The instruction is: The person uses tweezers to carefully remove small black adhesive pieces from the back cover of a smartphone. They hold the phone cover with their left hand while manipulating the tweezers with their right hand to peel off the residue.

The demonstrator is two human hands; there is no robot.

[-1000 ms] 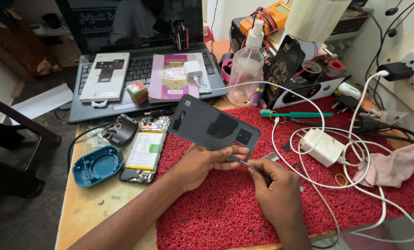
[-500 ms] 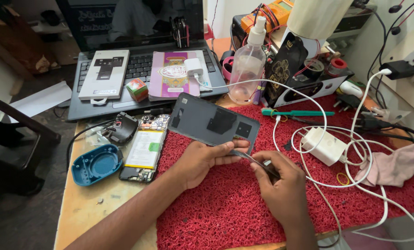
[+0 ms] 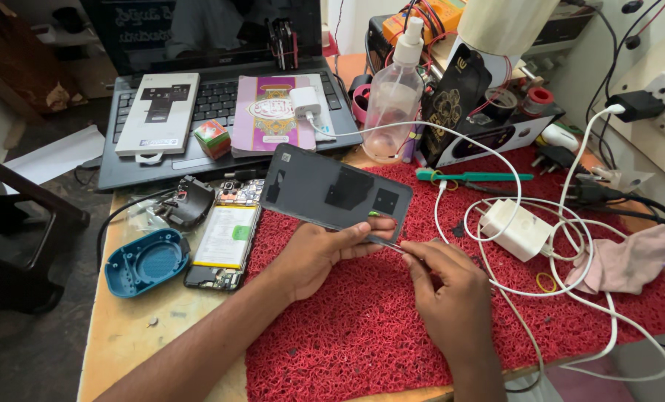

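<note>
From my head view, my left hand (image 3: 314, 253) grips the dark phone back cover (image 3: 332, 190) by its lower edge, tilted above the red mat (image 3: 362, 335). At three o'clock, my right hand (image 3: 448, 298) pinches thin tweezers (image 3: 384, 242), tips touching the cover's edge.

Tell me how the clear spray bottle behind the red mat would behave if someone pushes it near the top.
The spray bottle is tall and narrow, so a push near the nozzle would probably tip it. It looks like thin clear plastic, likely light, and may slide. A white cable crosses in front of it and could snag.
</note>
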